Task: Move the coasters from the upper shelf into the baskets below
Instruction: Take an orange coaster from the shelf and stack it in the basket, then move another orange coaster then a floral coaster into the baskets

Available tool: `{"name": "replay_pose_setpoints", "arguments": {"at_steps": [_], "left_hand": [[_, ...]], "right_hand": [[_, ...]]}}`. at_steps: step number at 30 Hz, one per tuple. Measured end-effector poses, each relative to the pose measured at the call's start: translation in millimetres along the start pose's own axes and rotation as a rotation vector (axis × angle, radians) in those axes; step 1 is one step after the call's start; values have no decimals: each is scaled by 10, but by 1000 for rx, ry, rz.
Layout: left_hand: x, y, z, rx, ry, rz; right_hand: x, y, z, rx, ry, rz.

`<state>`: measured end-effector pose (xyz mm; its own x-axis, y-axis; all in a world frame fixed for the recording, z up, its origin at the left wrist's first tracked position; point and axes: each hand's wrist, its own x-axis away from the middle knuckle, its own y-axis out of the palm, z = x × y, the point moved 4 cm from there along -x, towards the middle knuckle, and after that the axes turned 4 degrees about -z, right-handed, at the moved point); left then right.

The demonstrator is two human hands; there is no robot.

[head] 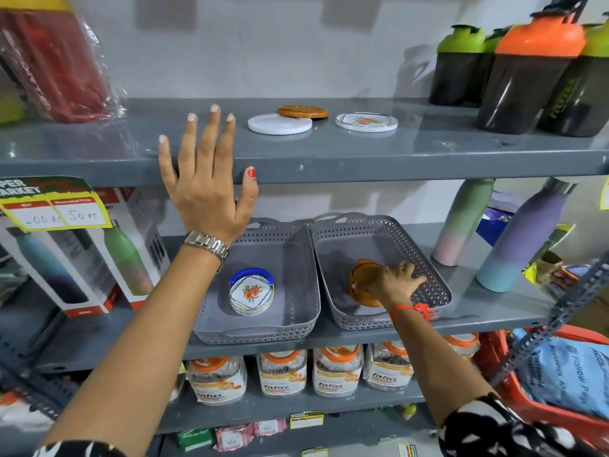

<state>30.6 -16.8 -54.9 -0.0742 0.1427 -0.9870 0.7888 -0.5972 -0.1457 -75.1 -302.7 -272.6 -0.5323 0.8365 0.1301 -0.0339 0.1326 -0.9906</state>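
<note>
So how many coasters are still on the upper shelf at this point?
3: a white coaster, an orange coaster behind it with its edge resting on the white one, and a floral coaster to their right. None seems hidden.

head cam | faces forward, slightly down | close to grey shelving | arm's reach | single view

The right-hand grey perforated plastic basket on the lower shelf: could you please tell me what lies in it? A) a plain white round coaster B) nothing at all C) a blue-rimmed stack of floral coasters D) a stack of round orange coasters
D: the right hand rests on a stack of round orange coasters inside the right-hand grey perforated plastic basket; the blue-rimmed floral stack lies in the left basket.
</note>
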Motion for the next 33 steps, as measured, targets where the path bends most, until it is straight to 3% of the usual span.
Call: {"name": "replay_pose_setpoints", "arguments": {"at_steps": [5, 8, 12, 16, 19, 21, 28, 33], "left_hand": [[-5, -6, -11, -8, 4, 5], [-9, -12, -4, -3, 6, -1], [-23, -34, 7, 4, 3, -8], [-33, -60, 13, 20, -1, -24], [-34, -68, 14, 26, -4, -48], [-31, -65, 16, 29, -8, -59], [-41, -80, 15, 42, -29, -92], [-48, -109, 17, 58, -42, -114]], "right_hand": [[55, 27, 7, 14, -34, -25], [188, -150, -1, -95, -29, 135], [607, -711, -91, -276, -91, 576], [1342, -1490, -114, -551, -239, 1282], [1710, -2089, -172, -654, -389, 1500], [1762, -2471, -287, -630, -419, 1460], [1136, -3276, -987, -303, -445, 691], [800, -3335, -1288, -129, -421, 366]]}}
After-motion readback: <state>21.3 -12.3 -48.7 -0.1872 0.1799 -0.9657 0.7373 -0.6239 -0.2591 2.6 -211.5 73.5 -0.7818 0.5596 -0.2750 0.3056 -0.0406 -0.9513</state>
